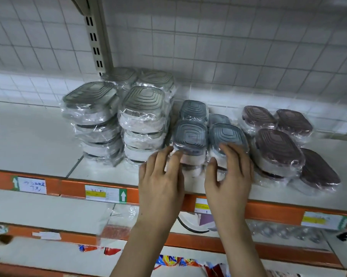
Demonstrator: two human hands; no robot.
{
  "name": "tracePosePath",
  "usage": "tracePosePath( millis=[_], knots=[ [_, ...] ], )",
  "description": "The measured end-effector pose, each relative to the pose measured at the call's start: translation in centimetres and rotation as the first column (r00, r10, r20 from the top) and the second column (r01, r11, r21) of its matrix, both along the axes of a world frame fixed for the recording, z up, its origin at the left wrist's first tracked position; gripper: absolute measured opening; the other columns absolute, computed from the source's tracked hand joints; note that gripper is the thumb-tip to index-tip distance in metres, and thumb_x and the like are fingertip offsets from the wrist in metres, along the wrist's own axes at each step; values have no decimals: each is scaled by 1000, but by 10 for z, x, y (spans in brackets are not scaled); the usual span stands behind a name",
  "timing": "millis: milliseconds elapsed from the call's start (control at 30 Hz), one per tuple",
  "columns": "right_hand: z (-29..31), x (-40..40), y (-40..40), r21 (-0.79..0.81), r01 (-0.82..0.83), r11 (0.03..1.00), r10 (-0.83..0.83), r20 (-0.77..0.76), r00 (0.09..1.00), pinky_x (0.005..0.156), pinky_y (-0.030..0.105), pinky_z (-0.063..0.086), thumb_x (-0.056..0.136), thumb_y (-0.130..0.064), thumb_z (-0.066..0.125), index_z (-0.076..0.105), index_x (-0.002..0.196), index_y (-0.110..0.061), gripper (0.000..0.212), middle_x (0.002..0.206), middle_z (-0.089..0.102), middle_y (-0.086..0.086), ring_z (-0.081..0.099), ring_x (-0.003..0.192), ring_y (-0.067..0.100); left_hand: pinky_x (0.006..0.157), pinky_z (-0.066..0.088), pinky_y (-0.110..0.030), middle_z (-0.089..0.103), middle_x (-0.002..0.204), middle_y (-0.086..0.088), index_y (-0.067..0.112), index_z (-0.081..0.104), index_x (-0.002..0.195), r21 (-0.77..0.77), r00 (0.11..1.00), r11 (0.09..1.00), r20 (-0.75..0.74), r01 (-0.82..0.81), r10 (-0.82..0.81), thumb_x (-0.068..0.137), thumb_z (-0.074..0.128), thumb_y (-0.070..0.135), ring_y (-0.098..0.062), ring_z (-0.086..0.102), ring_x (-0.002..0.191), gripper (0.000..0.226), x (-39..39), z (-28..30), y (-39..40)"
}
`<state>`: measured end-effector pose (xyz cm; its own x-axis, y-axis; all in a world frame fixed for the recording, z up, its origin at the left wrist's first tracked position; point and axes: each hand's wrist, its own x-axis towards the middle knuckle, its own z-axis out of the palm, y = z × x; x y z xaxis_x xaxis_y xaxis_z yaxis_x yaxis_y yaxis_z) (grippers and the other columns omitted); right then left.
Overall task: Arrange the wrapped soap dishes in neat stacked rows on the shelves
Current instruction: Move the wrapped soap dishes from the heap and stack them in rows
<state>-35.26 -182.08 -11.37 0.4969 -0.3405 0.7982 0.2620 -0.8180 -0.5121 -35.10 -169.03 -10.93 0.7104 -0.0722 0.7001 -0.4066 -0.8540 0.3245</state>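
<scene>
Plastic-wrapped soap dishes stand in stacks on a white shelf (39,140). Tall stacks with grey-green lids (142,108) are on the left, low stacks with blue-grey lids (190,134) in the middle, maroon-lidded ones (276,148) on the right. My left hand (160,180) touches the front of the left blue-grey stack with straight fingers. My right hand (230,176) presses its fingers against the front of the right blue-grey stack (226,134), thumb spread. Both hands hide the lower dishes of these two stacks.
An orange shelf edge (72,186) with price labels runs along the front. A beige slotted upright (94,37) rises at the back left before a white grid panel. Lower shelves hold a plastic bag (116,220) and colourful packets (168,260).
</scene>
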Motion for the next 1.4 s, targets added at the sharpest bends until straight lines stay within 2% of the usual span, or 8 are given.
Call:
tracePosePath(
  millis=[167, 367, 467, 533, 767, 967, 1200, 1400],
  knots=[
    [-4, -2, 79, -13, -105, 994, 106, 63, 992, 94, 38, 45, 85, -8, 52, 64, 107, -1, 26, 112, 59, 16, 54, 107, 28, 77, 41, -37, 65, 110, -4, 16, 63, 110, -10, 991, 991, -9, -133, 133, 84, 53, 17, -27, 58, 97, 28, -14, -10, 88],
    [-21, 4, 221, -56, -271, 961, 270, -20, 963, 94, 35, 42, 84, -5, 56, 64, 109, -3, 26, 113, 58, 13, 52, 108, 24, 72, 42, -37, 67, 99, -4, 15, 65, 105, 11, 935, 940, -105, -340, 339, 84, 41, 25, -32, 61, 89, 33, -21, -22, 238],
    [-21, 11, 300, -67, -329, 942, 326, -51, 944, 94, 34, 41, 85, -8, 54, 63, 110, -2, 27, 113, 58, 14, 51, 108, 26, 67, 45, -41, 68, 95, -8, 12, 66, 102, 42, 891, 898, -112, -437, 439, 82, 59, 13, -36, 62, 84, 21, -28, -25, 323],
    [-21, 14, 350, -50, -364, 930, 360, -73, 930, 94, 32, 39, 86, -11, 51, 62, 111, -3, 29, 114, 58, 14, 52, 108, 27, 65, 47, -43, 68, 91, -11, 9, 67, 100, 52, 863, 874, -138, -484, 486, 73, 74, 4, -38, 62, 80, 29, -34, -24, 376],
    [-31, 8, 518, -57, -536, 842, 517, -198, 833, 93, 31, 38, 85, -17, 47, 60, 115, -6, 34, 117, 57, 9, 49, 109, 23, 68, 45, -43, 68, 95, -12, 9, 67, 101, 57, 750, 774, -210, -631, 627, 70, 77, 4, -39, 62, 82, 32, -67, -28, 542],
    [-43, 21, 626, -99, -670, 736, 618, -309, 723, 97, 19, 29, 85, -22, 41, 60, 114, -9, 37, 116, 60, 6, 49, 112, 20, 70, 44, -44, 67, 99, -13, 9, 67, 102, 41, 623, 667, -317, -744, 715, 74, 75, 9, -39, 60, 88, 30, -81, -46, 640],
    [-48, 73, 758, -57, -743, 666, 696, -309, 648, 99, 31, 36, 84, -23, 41, 60, 113, -7, 38, 115, 61, 8, 52, 111, 27, 67, 45, -43, 65, 98, -15, 7, 65, 99, 100, 538, 581, -280, -808, 795, 72, 75, 8, -41, 58, 85, 28, -61, -43, 761],
    [-32, 134, 893, 10, -799, 601, 770, -275, 575, 93, 37, 41, 81, -23, 42, 60, 111, -3, 40, 113, 61, 12, 54, 108, 31, 74, 42, -45, 59, 113, -16, 8, 65, 104, 168, 462, 508, -250, -845, 851, 78, 69, 13, -41, 52, 100, 26, -15, -22, 882]
  ],
)
